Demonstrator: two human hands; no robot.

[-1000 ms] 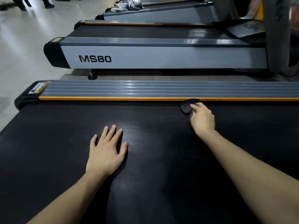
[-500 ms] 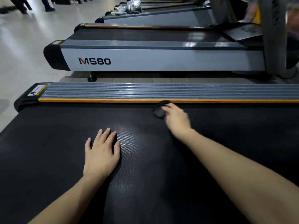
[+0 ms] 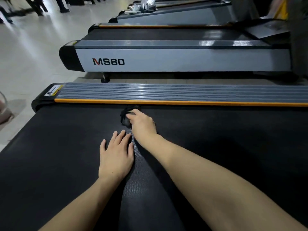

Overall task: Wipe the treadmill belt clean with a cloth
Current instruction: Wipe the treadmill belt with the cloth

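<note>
While the left hand (image 3: 116, 155) lies flat for support, the right hand (image 3: 143, 124) presses a bunched cloth (image 3: 125, 116) against the belt (image 3: 66, 147) edge.

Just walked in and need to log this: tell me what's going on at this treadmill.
A person is wiping the black treadmill belt. The right hand grips a dark cloth and presses it on the belt close to the orange-edged side rail. The left hand rests flat on the belt, fingers spread, just beside the right wrist. More treadmills, one marked MS80, stand beyond.
</note>
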